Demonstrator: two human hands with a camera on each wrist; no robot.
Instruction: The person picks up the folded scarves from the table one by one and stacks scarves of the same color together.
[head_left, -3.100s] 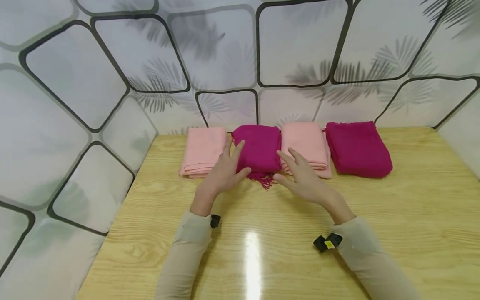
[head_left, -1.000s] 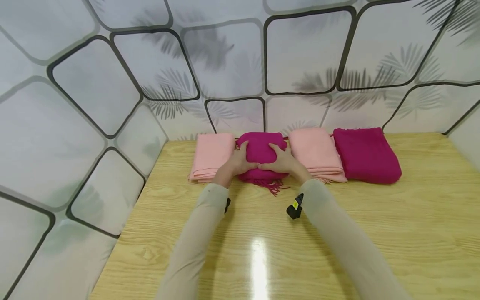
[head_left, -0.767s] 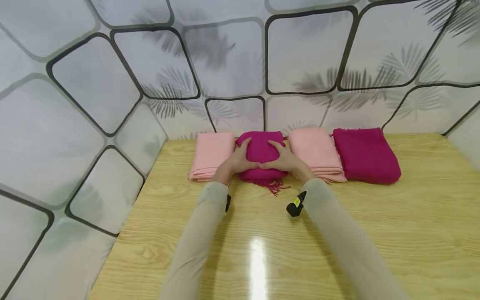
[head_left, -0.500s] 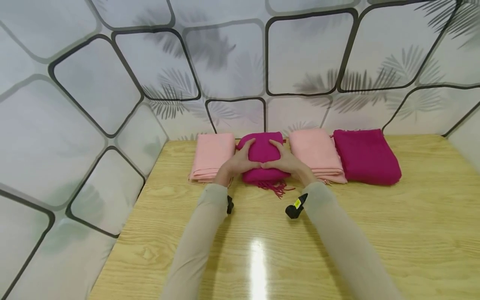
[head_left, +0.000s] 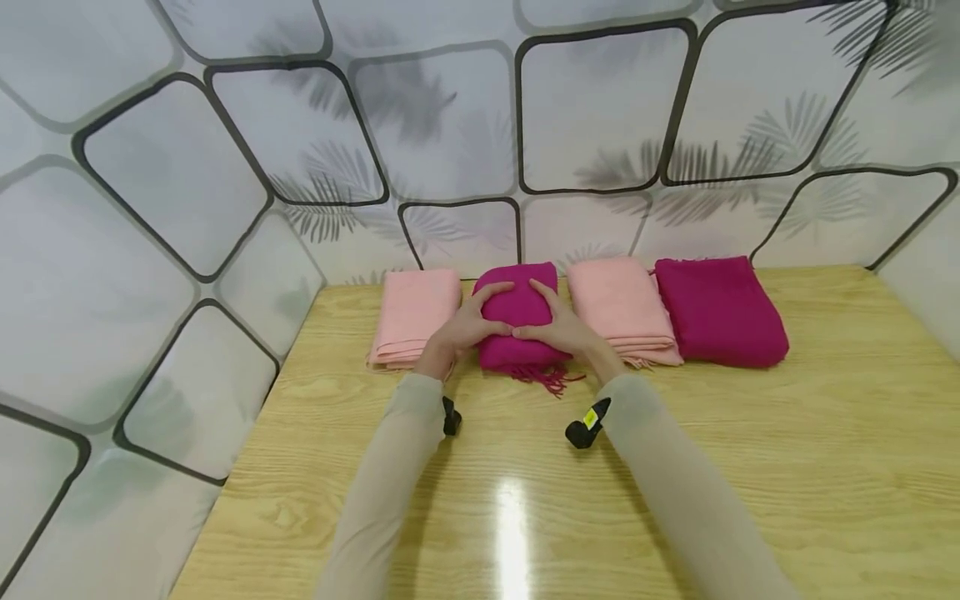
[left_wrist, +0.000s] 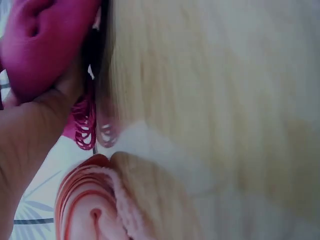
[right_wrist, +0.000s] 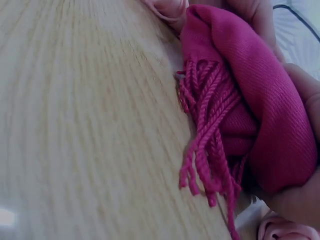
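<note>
In the head view, a folded magenta scarf [head_left: 521, 310] with loose fringe lies between two folded pink scarves. My left hand [head_left: 463, 327] grips its left side and my right hand [head_left: 564, 328] its right side. Both thumbs meet across its front, and the other fingers curve round the sides. The left wrist view shows the scarf [left_wrist: 45, 55] bulging in the left hand [left_wrist: 27, 137], part of that hand lying underneath. From the right wrist, twisted fringe [right_wrist: 210, 117] hangs against the table, and the right hand [right_wrist: 295, 202] holds the near end.
One pink scarf [head_left: 418, 312] sits left of my hands, another pink scarf [head_left: 618, 300] to the right. Beyond it lies a second folded magenta scarf [head_left: 716, 308]. All rest on the wooden table [head_left: 840, 467], along the patterned backdrop [head_left: 592, 108].
Both hands, spread apart above the front of the row at first, have closed in on the middle magenta scarf from its sides. The scarf has shifted slightly right, off the left pink one.
</note>
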